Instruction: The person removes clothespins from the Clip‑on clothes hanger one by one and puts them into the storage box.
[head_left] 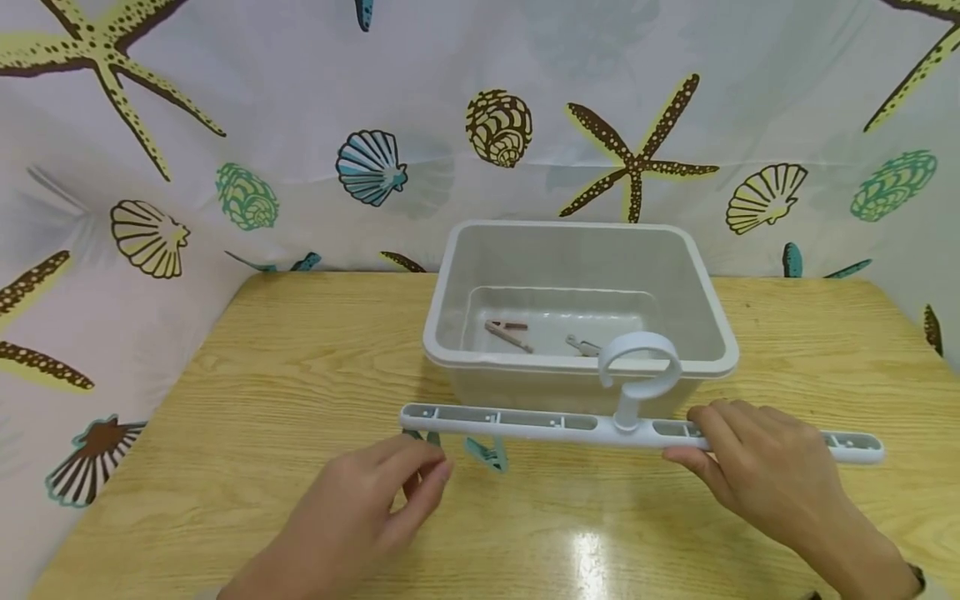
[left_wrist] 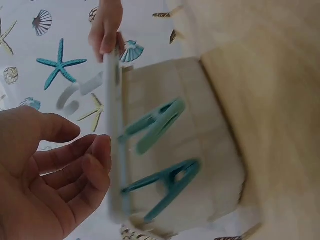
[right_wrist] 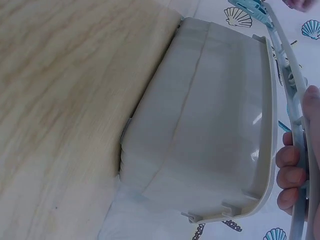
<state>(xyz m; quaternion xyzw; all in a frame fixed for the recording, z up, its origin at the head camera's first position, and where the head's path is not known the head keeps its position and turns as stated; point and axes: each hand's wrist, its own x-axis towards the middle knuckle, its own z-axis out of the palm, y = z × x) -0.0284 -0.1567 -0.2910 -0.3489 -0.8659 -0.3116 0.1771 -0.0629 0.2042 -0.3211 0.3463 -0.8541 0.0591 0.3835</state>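
A pale grey hanger bar (head_left: 540, 422) with a ring hook (head_left: 639, 364) hangs level in front of a grey bin (head_left: 442, 333). My right hand (head_left: 705, 437) grips the bar right of the hook; its fingers (right_wrist: 290, 175) wrap the bar (right_wrist: 295, 100) beside the bin wall (right_wrist: 210, 120). Two teal clips (left_wrist: 155, 125) (left_wrist: 165, 187) hang from the bar's left part (left_wrist: 114, 140). My left hand (head_left: 420, 475) hovers by the bar's left end with loosely curled fingers (left_wrist: 87, 150), holding nothing. One teal clip (head_left: 487, 454) shows under the bar; the other is partly hidden behind my fingers.
Inside the bin lie a brown clothespin (head_left: 508, 332) and a grey one (head_left: 583, 345). The bin stands on a wooden table (head_left: 262, 375), with a seashell-print curtain (head_left: 300, 125) behind and at both sides.
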